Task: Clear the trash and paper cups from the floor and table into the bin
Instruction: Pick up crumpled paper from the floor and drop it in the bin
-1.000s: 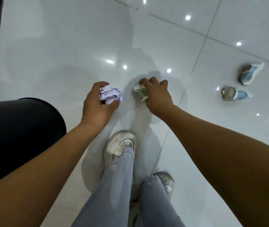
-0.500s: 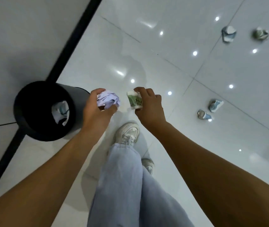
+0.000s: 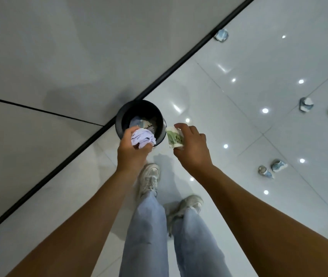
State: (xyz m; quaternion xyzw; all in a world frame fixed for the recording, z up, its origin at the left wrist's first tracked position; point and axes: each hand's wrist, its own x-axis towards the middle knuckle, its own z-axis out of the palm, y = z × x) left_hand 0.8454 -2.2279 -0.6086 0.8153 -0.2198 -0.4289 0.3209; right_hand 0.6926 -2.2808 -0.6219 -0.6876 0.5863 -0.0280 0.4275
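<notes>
No readable writing anywhere, fwiw. The paper cup [image 3: 174,138] has a green leafy print on white, but no brand or words I can make out.

The left hand [image 3: 133,151] has its fingers curled round a crumpled white paper ball [image 3: 143,139], held over the near edge of the black bin [image 3: 119,121]. The right hand [image 3: 192,148] pinches the paper cup between thumb and fingers, just outside the bin's rim at about 3 o'clock of it. The two hands are close together but not touching.

The bin stands on the floor right against a black baseboard strip [image 3: 91,139] that runs diagonally from 7 o'clock up to 1 o'clock, with the wall to the left of it. There's already some trash in the bin, can't tell exactly what.

The glossy white tile floor [image 3: 239,108] opens out wide to the right. Crushed cups are scattered there: a pair [image 3: 273,169] at 3 o'clock of the hands, two more [image 3: 318,108] further out around 2 o'clock, and one [image 3: 221,35] by the baseboard up at 1 o'clock. All are well apart from the bin. The person's sneakers [image 3: 149,176] and light jeans are just below the hands.
</notes>
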